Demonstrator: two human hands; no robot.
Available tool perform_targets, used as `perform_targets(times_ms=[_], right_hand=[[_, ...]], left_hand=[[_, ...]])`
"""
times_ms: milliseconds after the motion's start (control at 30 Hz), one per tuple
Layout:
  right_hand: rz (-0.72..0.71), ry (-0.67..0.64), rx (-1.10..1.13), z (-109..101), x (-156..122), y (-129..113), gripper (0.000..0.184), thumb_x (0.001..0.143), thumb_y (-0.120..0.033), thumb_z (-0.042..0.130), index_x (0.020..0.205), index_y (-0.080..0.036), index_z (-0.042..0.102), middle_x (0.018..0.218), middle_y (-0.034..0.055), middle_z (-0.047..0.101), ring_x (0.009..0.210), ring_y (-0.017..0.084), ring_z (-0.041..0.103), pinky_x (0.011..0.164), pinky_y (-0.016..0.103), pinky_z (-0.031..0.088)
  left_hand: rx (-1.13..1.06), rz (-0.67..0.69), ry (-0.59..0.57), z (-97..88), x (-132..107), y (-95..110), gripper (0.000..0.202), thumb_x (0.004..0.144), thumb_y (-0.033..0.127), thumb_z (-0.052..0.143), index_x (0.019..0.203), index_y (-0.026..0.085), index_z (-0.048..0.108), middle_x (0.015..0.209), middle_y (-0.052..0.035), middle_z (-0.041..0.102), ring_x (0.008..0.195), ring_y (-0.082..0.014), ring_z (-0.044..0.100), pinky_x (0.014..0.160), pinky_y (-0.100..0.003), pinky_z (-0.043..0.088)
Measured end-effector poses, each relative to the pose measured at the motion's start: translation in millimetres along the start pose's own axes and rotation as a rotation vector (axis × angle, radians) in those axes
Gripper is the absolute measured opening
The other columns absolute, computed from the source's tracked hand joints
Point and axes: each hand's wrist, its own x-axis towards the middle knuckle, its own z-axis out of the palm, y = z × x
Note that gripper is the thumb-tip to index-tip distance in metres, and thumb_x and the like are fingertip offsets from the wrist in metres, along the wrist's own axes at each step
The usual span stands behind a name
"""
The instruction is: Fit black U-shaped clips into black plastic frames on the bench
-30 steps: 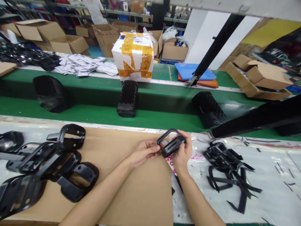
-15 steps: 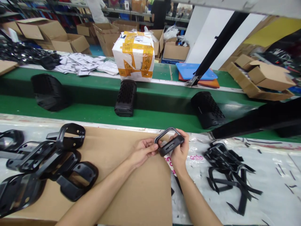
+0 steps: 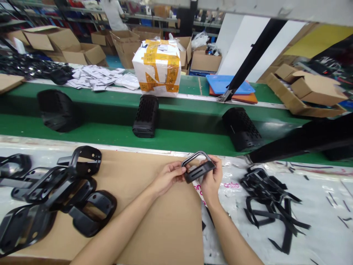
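A black plastic frame (image 3: 199,171), with a slotted bar and a rounded loop, is held tilted above the table's edge of cardboard. My right hand (image 3: 211,180) grips its right end, fingers wrapped behind it. At its left side, my left hand (image 3: 171,175) pinches the loop between thumb and fingers. Several similar black plastic housings (image 3: 93,213) lie in a cluster on the cardboard sheet (image 3: 160,228) to the left. Off to the right is a tangled pile of black strips (image 3: 271,198).
Black perforated units (image 3: 146,116) stand spaced along the green conveyor (image 3: 182,141) ahead. Behind it are a taped white box (image 3: 157,70), white cards (image 3: 93,76) and a blue tray (image 3: 228,84). A black post (image 3: 255,55) slants at the right. People stand in the background.
The frame has tipped slightly in my hands, its slotted bar now facing me more. Both hands keep their hold in nearly the same place; the whole view has shifted a little.
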Motion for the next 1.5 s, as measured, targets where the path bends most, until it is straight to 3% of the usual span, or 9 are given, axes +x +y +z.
perform_targets(times_ms=[200, 333, 433, 567, 800, 1067, 1200, 1333, 1500], right_hand=[[0.027, 0.034, 0.078, 4, -1, -10, 0.021, 0.099, -0.042, 0.063, 0.111, -0.025, 0.064, 0.103, 0.0039, 0.065, 0.092, 0.023, 0.063, 0.086, 0.038, 0.051], [0.084, -0.071, 0.228, 10, -5, -19, 0.015, 0.101, -0.037, 0.059, 0.113, -0.029, 0.061, 0.086, -0.0018, 0.06, 0.072, 0.019, 0.059, 0.069, 0.033, 0.051], [0.177, -0.128, 0.417, 13, -6, -24, 0.013, 0.098, -0.036, 0.064, 0.109, -0.029, 0.061, 0.08, -0.0034, 0.058, 0.068, 0.017, 0.057, 0.064, 0.031, 0.049], [0.263, -0.119, 0.461, 14, -2, -23, 0.022, 0.095, -0.043, 0.07, 0.108, -0.028, 0.062, 0.079, -0.0029, 0.058, 0.069, 0.018, 0.058, 0.065, 0.032, 0.051], [0.372, -0.13, 0.428, 13, 2, -16, 0.032, 0.092, -0.049, 0.074, 0.11, -0.029, 0.056, 0.083, -0.0021, 0.062, 0.071, 0.021, 0.064, 0.062, 0.035, 0.055], [0.345, -0.144, 0.408, 12, 1, -23, 0.037, 0.093, -0.053, 0.077, 0.113, -0.028, 0.06, 0.086, -0.0004, 0.066, 0.073, 0.021, 0.065, 0.066, 0.035, 0.055], [0.297, -0.303, 0.323, 6, -1, -21, 0.024, 0.101, -0.049, 0.068, 0.113, -0.028, 0.063, 0.082, -0.0016, 0.066, 0.071, 0.02, 0.065, 0.066, 0.034, 0.054], [0.176, -0.466, 0.187, 2, -4, -17, 0.017, 0.099, -0.037, 0.07, 0.112, -0.026, 0.069, 0.096, 0.0019, 0.074, 0.085, 0.022, 0.07, 0.08, 0.036, 0.056], [0.042, -0.553, 0.061, 1, -6, -14, 0.023, 0.1, -0.023, 0.063, 0.121, -0.029, 0.07, 0.111, 0.0034, 0.075, 0.101, 0.024, 0.072, 0.093, 0.04, 0.055]], left_hand=[[-0.13, -0.032, 0.036, -0.1, 2, 2, 0.047, 0.07, 0.046, 0.099, 0.095, 0.013, 0.077, 0.09, -0.0053, 0.072, 0.077, -0.0133, 0.065, 0.07, -0.024, 0.048], [-0.283, -0.206, -0.142, -7.4, 1, 8, 0.052, 0.08, 0.061, 0.087, 0.08, 0.012, 0.069, 0.079, -0.0045, 0.065, 0.063, -0.0101, 0.055, 0.059, -0.022, 0.043], [-0.32, -0.283, -0.27, -11.9, 0, 8, 0.048, 0.082, 0.055, 0.088, 0.079, 0.012, 0.066, 0.077, -0.0018, 0.061, 0.051, -0.0038, 0.04, 0.051, -0.019, 0.033], [-0.295, -0.19, -0.244, -9.9, -3, 3, 0.042, 0.08, 0.046, 0.094, 0.085, 0.011, 0.07, 0.082, -0.001, 0.062, 0.048, 0.0003, 0.032, 0.05, -0.017, 0.026], [-0.182, -0.075, -0.235, 1.6, -5, -1, 0.049, 0.078, 0.052, 0.094, 0.076, 0.01, 0.07, 0.059, 0.007, 0.046, 0.043, 0.0009, 0.022, 0.052, -0.02, 0.022], [-0.146, -0.079, -0.178, -3.9, -5, 6, 0.046, 0.075, 0.049, 0.096, 0.079, 0.01, 0.072, 0.076, -0.0034, 0.064, 0.054, -0.0042, 0.042, 0.052, -0.02, 0.024], [-0.07, -0.086, -0.163, -7.7, -4, 9, 0.053, 0.077, 0.059, 0.091, 0.076, 0.011, 0.071, 0.078, -0.0076, 0.066, 0.07, -0.0134, 0.057, 0.062, -0.023, 0.04], [-0.147, -0.133, -0.155, -7.0, -1, 11, 0.056, 0.08, 0.065, 0.087, 0.077, 0.013, 0.066, 0.072, -0.0019, 0.058, 0.064, -0.0113, 0.052, 0.06, -0.022, 0.042], [-0.248, -0.202, -0.229, -10.0, -3, 20, 0.044, 0.096, 0.05, 0.075, 0.075, 0.015, 0.057, 0.068, 0.0026, 0.046, 0.052, -0.0072, 0.039, 0.051, -0.019, 0.035]])
